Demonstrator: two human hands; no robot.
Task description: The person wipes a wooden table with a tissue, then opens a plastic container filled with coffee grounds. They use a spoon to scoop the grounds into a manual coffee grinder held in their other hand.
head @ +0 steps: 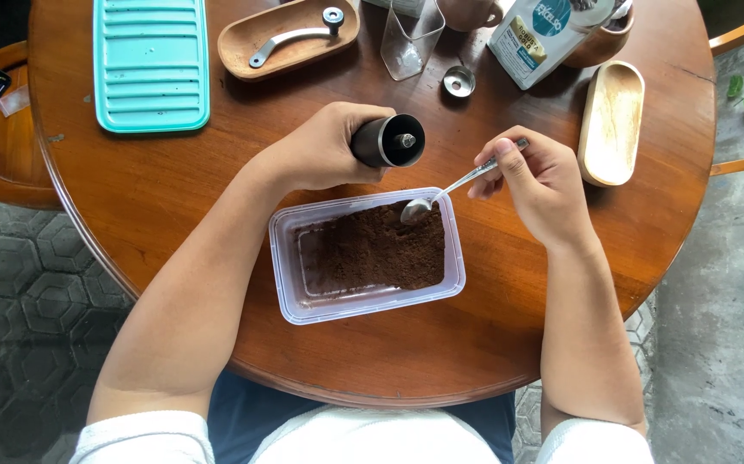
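Soft, even daylight, bright throughout. Faint glare on the round, polished brown wooden worktop (174,198) at upper centre. Shadows short and diffuse. Sharp focus; slight wide-angle bending toward frame edges.

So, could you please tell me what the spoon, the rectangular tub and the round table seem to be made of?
The spoon looks like polished metal: silvery with bright glints. The rectangular tub seems to be clear, slightly cloudy plastic, since the table shows through its walls. The round table looks like varnished wood, reddish brown with visible grain and a soft sheen.
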